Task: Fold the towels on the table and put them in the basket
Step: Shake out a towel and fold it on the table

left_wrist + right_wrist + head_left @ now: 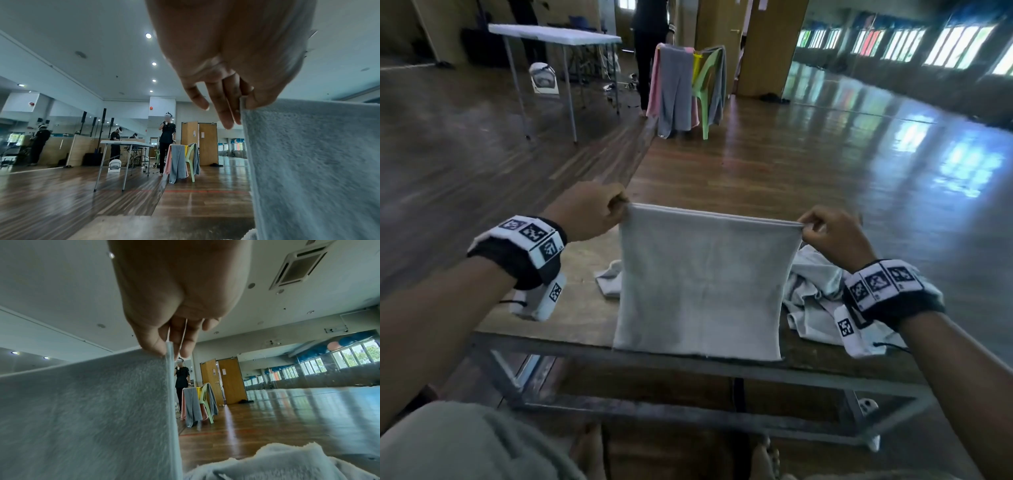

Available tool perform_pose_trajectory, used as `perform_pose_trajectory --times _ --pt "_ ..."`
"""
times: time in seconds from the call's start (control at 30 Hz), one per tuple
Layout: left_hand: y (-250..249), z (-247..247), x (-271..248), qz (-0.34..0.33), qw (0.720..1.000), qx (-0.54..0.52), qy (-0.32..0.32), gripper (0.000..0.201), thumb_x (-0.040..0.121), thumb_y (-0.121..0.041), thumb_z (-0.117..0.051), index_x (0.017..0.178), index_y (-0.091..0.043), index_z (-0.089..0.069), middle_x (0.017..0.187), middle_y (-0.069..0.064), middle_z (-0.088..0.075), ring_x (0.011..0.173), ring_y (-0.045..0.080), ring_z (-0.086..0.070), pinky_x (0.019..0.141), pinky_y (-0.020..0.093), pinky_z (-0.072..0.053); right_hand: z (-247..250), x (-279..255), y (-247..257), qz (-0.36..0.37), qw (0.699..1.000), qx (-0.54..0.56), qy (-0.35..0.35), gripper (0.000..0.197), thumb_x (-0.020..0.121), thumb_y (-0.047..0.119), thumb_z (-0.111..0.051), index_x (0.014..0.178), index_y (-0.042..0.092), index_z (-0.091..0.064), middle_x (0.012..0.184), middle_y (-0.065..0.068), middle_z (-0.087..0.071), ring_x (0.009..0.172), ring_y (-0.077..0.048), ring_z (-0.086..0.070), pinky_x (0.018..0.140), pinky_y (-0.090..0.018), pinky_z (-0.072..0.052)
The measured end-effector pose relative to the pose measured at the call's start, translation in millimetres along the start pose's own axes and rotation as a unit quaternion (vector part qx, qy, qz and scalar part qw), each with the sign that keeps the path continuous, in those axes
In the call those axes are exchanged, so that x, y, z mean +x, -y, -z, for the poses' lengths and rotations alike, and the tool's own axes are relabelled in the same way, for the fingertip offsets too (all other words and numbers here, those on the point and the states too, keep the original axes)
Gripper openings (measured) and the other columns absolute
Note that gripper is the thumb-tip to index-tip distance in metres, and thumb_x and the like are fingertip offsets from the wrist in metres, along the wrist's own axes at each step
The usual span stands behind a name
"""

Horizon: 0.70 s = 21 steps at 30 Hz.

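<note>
A light grey towel (702,281), doubled over, hangs upright above the near edge of the wooden table (571,308). My left hand (599,209) pinches its top left corner, seen close in the left wrist view between thumb and fingers (223,113) beside the towel (312,162). My right hand (822,229) pinches the top right corner; the right wrist view shows the towel (86,410) held edge-on under that hand (164,347). More grey towels (815,291) lie crumpled on the table behind and to the right. No basket is in view.
A green plastic chair (705,85) draped with grey and pink towels stands past the table's far end, with a person (650,44) behind it. A white folding table (554,37) is at the back left. Wooden doors (767,44) and mirrored walls lie beyond.
</note>
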State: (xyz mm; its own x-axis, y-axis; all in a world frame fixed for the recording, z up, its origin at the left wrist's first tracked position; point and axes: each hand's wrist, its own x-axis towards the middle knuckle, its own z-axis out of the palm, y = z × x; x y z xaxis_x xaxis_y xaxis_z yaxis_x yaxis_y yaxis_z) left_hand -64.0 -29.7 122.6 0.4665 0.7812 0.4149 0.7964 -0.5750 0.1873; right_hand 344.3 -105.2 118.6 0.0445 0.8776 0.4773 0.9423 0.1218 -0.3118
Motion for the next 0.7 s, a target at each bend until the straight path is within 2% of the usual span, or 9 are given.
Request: perform_pose_trajectory --times 0.03,0.1,0.17,0.27,0.3,0.37,0.43,0.57,0.7 --pt "2.0 -5.3 -0.8 -0.003 1.000 0.004 -0.023 0.020 0.088 -0.021 -0.052 0.098 -0.009 -0.065 0.085 0.014 -0.070 0.074 0.033 -0.064 0.065 0.037 -0.049 -6.1 -3.0 1.4 -0.001 1.000 -0.016 -0.025 0.014 0.078 0.016 -0.061 0.073 0.030 -0.062 0.078 0.009 -0.066 0.074 -0.007 -0.053 0.073 -0.027 -0.015" --pt "3.8 -14.5 -7.7 -0.030 0.998 0.025 -0.055 0.029 0.085 -0.028 -0.047 0.094 -0.009 -0.067 0.080 0.013 -0.070 0.066 0.033 -0.063 0.062 0.031 -0.042 -18.5 -16.1 2.2 0.034 0.996 -0.050 -0.064 0.012 0.078 0.020 -0.056 0.076 0.028 -0.065 0.077 0.010 -0.065 0.074 -0.008 -0.055 0.073 -0.028 -0.013" --pt "3.3 -27.3 -23.4 -0.061 0.996 0.034 -0.062 0.027 0.083 -0.027 -0.047 0.089 -0.011 -0.068 0.078 0.009 -0.070 0.064 0.029 -0.062 0.064 0.029 -0.041 -36.9 -35.3 -9.0 0.079 0.992 -0.081 -0.062 0.018 0.076 0.027 -0.048 0.078 0.026 -0.065 0.078 0.008 -0.067 0.076 -0.015 -0.062 0.075 -0.030 -0.022" --pt "2.1 -53.0 -60.6 -0.062 0.998 0.013 -0.021 0.022 0.081 -0.027 -0.049 0.083 -0.017 -0.068 0.083 -0.002 -0.070 0.070 0.020 -0.064 0.073 0.030 -0.041 -63.6 -68.8 -26.3 0.113 0.993 -0.035 -0.002 0.015 0.076 0.021 -0.051 0.079 0.019 -0.066 0.082 0.001 -0.068 0.081 -0.025 -0.063 0.078 -0.045 -0.041" --pt "1.2 -63.3 -75.3 -0.053 0.998 0.012 0.008 0.021 0.080 -0.029 -0.049 0.081 -0.020 -0.067 0.085 -0.006 -0.069 0.073 0.017 -0.064 0.075 0.030 -0.038 -69.6 -80.5 -27.7 0.122 0.991 -0.049 0.018 0.010 0.076 0.019 -0.055 0.079 0.020 -0.065 0.083 0.001 -0.068 0.081 -0.025 -0.062 0.078 -0.042 -0.038" --pt "0.8 -86.1 -104.2 -0.053 0.997 0.020 0.060 0.021 0.079 -0.033 -0.046 0.078 -0.025 -0.065 0.085 -0.011 -0.068 0.077 0.013 -0.065 0.076 0.027 -0.032 -82.1 -101.3 -32.2 0.138 0.984 -0.094 0.063 0.007 0.074 0.019 -0.066 0.077 0.025 -0.064 0.084 0.006 -0.069 0.082 -0.021 -0.064 0.076 -0.033 -0.022" --pt "-0.4 -107.0 -127.5 -0.054 0.993 0.005 0.104 0.022 0.078 -0.035 -0.044 0.080 -0.027 -0.065 0.084 -0.012 -0.069 0.076 0.012 -0.067 0.074 0.024 -0.030 -93.8 -116.3 -35.1 0.142 0.977 -0.106 0.120 0.018 0.067 0.015 -0.078 0.074 0.026 -0.065 0.087 0.009 -0.070 0.085 -0.017 -0.065 0.075 -0.028 -0.014" --pt "-2.7 -135.6 -156.8 -0.067 0.989 0.002 0.135 0.028 0.077 -0.035 -0.044 0.083 -0.024 -0.070 0.088 -0.007 -0.073 0.073 0.010 -0.069 0.074 0.023 -0.031 -113.1 -138.6 -43.2 0.141 0.965 -0.113 0.191 0.036 0.055 0.006 -0.083 0.079 0.027 -0.065 0.085 0.013 -0.070 0.092 -0.005 -0.053 0.073 -0.024 -0.011" --pt "-0.4 -145.8 -162.5 -0.062 0.991 -0.001 0.121 0.027 0.078 -0.032 -0.047 0.086 -0.020 -0.071 0.094 -0.003 -0.074 0.078 0.013 -0.069 0.074 0.023 -0.034 -118.9 -147.1 -43.2 0.091 0.968 -0.105 0.208 0.031 0.064 0.009 -0.076 0.088 0.025 -0.064 0.085 0.012 -0.067 0.094 -0.011 -0.060 0.078 -0.024 -0.012"
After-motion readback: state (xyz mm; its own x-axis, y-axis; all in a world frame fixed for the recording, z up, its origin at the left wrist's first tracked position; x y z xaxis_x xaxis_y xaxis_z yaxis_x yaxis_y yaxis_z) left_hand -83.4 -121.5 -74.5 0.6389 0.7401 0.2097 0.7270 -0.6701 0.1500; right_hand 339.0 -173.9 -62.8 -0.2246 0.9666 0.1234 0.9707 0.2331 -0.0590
